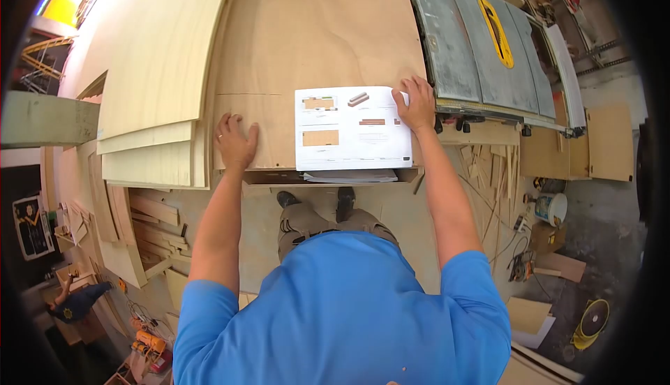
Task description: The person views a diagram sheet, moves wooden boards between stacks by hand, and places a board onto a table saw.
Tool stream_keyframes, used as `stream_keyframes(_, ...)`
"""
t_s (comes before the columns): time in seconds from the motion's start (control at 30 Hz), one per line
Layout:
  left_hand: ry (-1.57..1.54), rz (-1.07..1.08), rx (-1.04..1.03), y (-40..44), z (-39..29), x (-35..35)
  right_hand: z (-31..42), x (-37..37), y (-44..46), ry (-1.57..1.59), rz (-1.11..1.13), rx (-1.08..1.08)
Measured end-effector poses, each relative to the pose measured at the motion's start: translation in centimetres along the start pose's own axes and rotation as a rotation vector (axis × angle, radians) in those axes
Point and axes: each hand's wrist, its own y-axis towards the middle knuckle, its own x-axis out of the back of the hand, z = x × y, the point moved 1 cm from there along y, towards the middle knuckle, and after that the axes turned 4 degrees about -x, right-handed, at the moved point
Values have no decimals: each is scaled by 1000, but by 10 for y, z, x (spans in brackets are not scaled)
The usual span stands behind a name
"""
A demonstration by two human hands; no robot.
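A white printed sheet (353, 149) with small drawings of wooden parts lies on the plywood worktop (314, 29), close to its front edge. My right hand (417, 104) rests at the sheet's upper right corner, thumb on the paper and fingers stretched over the wood. Flat on the worktop to the left of the sheet is my left hand (236, 142), fingers apart, with a ring on one finger. It holds nothing. Below the worktop's edge, more papers (351, 176) stick out of an open slot.
A table saw (464, 43) with a yellow insert (495, 32) adjoins the worktop on the right. Stacked plywood sheets (150, 85) stand at the left. Wood offcuts (488, 175), a white bucket (551, 208) and cables lie around the floor. Another person (80, 302) is at lower left.
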Motion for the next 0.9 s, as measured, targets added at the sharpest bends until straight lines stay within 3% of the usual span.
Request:
stream_keyframes(0.1,-82,-12,-61,-5,12,-3,13,10,-9,-127,115,63)
stream_keyframes(0.23,-94,-65,-137,-34,7,0,18,28,-17,-96,390,-21)
stream_keyframes(0.27,-90,-71,-127,-46,1,6,20,30,-25,-127,288,84)
stream_keyframes(0.37,-161,-105,-98,-96,-15,2,66,71,-39,62,651,-76)
stream_keyframes(0.43,-286,-148,-155,-133,-34,0,90,94,-66,106,592,77)
stream_keyframes(0.5,-400,-48,-61,-171,-49,-2,112,112,-89,18,606,194)
stream_keyframes(0.6,-629,37,201,-219,-67,-29,119,122,-116,116,621,210)
stream_keyframes(0.7,-889,281,162,-230,-83,-39,114,121,-138,116,551,269)
stream_keyframes(0.83,-720,537,356,-224,-79,-75,96,127,-153,16,471,245)
stream_keyframes(0.9,-871,459,520,-227,-73,-107,80,127,-163,47,396,255)
